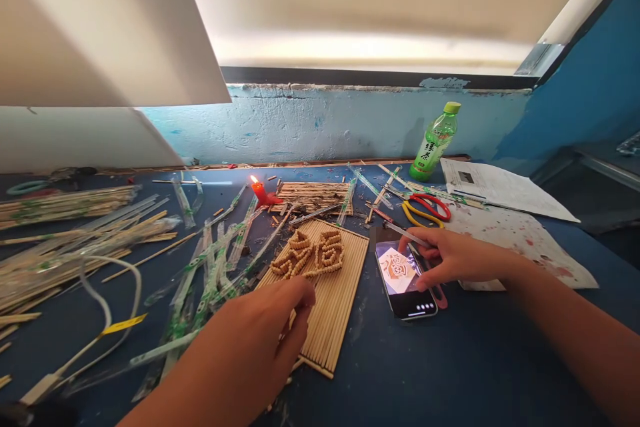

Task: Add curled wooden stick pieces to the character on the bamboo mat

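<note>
A mat of chopsticks laid side by side lies on the blue table, carrying a raised beaded-looking character. My left hand is over the mat's left side, with fingers curled and thumb close to them; anything in its grip is hidden. My right hand is over a phone, its thumb and a fingertip at the screen. A slim, pale, pen-like tool sticks out from between its fingers. The phone screen shows a picture of a character on a white diamond shape.
A lit red candle stands by a scorched stick panel. Clear wrappers, chopsticks and a white cable cover the left. Red-and-yellow-handled pliers, a green bottle and papers lie or stand right.
</note>
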